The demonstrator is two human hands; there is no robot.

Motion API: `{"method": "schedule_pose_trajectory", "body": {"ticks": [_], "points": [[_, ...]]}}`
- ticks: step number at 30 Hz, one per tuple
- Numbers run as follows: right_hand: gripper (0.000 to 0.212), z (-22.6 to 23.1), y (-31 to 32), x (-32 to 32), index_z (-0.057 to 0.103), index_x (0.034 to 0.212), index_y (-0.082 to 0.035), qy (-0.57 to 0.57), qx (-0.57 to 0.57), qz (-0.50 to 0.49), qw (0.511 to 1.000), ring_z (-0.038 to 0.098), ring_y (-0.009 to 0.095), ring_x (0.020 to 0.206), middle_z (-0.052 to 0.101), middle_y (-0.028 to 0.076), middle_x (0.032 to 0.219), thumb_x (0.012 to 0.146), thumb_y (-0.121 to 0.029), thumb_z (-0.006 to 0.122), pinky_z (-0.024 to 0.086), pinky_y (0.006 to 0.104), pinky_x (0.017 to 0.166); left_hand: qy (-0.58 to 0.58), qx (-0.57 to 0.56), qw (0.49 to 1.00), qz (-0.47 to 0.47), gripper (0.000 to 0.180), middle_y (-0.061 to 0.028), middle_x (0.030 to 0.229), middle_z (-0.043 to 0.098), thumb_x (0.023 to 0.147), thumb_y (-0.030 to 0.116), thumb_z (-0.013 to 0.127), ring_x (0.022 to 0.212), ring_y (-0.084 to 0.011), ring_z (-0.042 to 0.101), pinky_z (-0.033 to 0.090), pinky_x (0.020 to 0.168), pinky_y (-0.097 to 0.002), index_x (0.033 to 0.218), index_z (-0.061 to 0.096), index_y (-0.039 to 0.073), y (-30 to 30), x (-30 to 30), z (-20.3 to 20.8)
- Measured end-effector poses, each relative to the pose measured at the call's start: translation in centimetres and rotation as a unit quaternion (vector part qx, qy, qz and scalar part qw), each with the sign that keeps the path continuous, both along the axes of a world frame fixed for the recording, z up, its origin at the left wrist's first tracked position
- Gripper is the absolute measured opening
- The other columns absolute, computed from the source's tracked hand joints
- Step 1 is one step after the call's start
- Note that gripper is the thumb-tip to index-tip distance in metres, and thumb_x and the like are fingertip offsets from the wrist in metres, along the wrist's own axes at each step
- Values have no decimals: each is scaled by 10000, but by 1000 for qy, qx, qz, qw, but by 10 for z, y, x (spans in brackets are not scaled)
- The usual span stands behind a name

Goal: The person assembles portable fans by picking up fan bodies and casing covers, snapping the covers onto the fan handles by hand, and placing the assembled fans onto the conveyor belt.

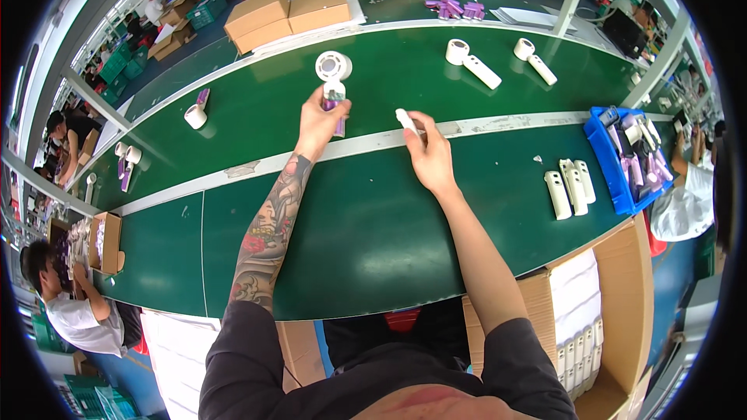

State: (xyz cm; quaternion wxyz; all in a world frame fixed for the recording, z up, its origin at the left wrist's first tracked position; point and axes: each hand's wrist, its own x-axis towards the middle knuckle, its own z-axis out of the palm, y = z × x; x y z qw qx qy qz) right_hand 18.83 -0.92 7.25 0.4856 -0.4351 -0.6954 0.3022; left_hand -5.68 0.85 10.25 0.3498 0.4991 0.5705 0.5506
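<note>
My left hand [314, 126], at the end of a tattooed forearm, grips a white handheld fan [333, 67] by its handle end. The fan's round head points away from me, and a purple battery-like part [339, 126] shows below my fingers. To the right, my right hand [430, 157] pinches a slim white handle cover [405, 119], seen mostly end-on and partly hidden by the fingers. The two pieces are apart, both above the strip between the green belt and the near table. Several cream handle covers [574, 188] lie to the right on the near table.
Other fan parts rest on the green belt [257, 101]: a fan [482, 71] and another [541, 70] at far right, purple-handled ones at left. A blue bin [615, 167] of parts stands at right. Below it sits an open carton [626, 295]. Co-workers sit around.
</note>
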Motion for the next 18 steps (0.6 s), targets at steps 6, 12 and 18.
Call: {"method": "schedule_pose_trajectory", "body": {"ticks": [6,12,18], "points": [[324,7,8,-2,544,1332,-81,221,-163,47,960,587,151,824,684,105,1127,1016,-149,540,489,274,721,-219,-8,960,-172,362,-83,908,636,961,93,651,771,-154,655,535,675,-259,1291,522,21,-17,48,-11],[341,5,11,-10,519,1350,-80,163,-118,67,977,599,154,845,682,107,1129,1017,-149,528,479,266,716,-276,-6,943,-185,278,-80,1019,628,1063,231,520,796,-146,637,536,729,-265,1254,526,29,-23,57,-16],[357,10,1,-19,529,1340,-85,94,-73,71,990,632,174,917,681,106,1136,985,-95,565,497,285,745,-227,-13,963,-148,350,-81,1068,630,1100,298,447,837,-140,638,547,772,-291,1302,514,20,-24,60,-13]]}}
